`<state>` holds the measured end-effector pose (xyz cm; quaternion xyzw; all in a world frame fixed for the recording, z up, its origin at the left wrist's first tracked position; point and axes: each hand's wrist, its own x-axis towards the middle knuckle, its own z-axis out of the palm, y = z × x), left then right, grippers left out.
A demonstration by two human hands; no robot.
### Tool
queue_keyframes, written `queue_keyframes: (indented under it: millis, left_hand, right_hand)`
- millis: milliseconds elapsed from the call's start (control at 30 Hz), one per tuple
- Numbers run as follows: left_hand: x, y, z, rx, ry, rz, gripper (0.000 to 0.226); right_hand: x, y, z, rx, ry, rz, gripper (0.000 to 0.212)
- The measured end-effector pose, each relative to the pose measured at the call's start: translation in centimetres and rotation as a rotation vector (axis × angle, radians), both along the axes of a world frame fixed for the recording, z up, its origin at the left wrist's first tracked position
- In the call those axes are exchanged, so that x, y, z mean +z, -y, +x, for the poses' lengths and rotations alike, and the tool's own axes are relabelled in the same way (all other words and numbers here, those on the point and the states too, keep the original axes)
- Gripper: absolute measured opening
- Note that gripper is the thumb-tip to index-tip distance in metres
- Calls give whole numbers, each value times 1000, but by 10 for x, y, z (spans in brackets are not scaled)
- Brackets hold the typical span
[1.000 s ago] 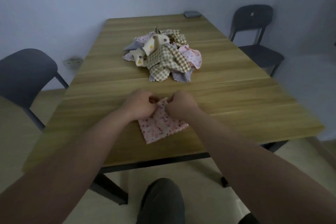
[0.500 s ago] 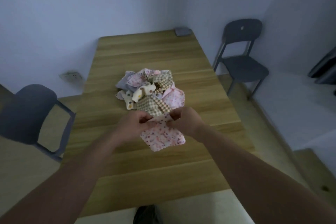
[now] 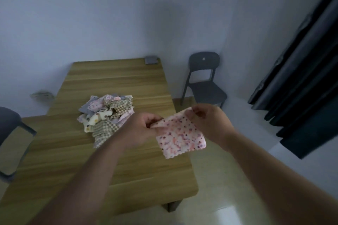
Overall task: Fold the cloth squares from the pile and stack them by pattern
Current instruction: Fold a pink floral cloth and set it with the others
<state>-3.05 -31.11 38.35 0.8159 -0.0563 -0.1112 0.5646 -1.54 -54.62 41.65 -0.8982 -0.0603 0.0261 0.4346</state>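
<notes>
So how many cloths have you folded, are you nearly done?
Not nearly. Done: no folded stack shows anywhere on the table. In hand: the left hand and right hand pinch the top corners of one pink spotted cloth, held up off the table. Left: the jumbled pile of checked, spotted and pink cloths waits to be folded and sorted.

Long rectangular wood-grain table [image 3: 117,82]. Small flat grey object [image 3: 151,59] on its far right corner, possibly a pad, too blurred to tell. Dark plastic chair [image 3: 204,78] beyond the table's right side, grey chair [image 3: 11,133] at its left. Wall socket [image 3: 42,95] low on the left. Dark curtain [image 3: 307,78] well off to the right.
</notes>
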Motion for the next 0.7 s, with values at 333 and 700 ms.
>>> queue_keyframes:
  millis: [333, 700]
  left_hand:
    - [-14, 137, 70, 214, -72, -463, 24]
    - [-22, 250, 224, 467, 216, -238, 28]
  right_hand:
    - [-7, 121, 58, -94, -25, 115, 11]
    - [-21, 204, 219, -119, -114, 155, 24]
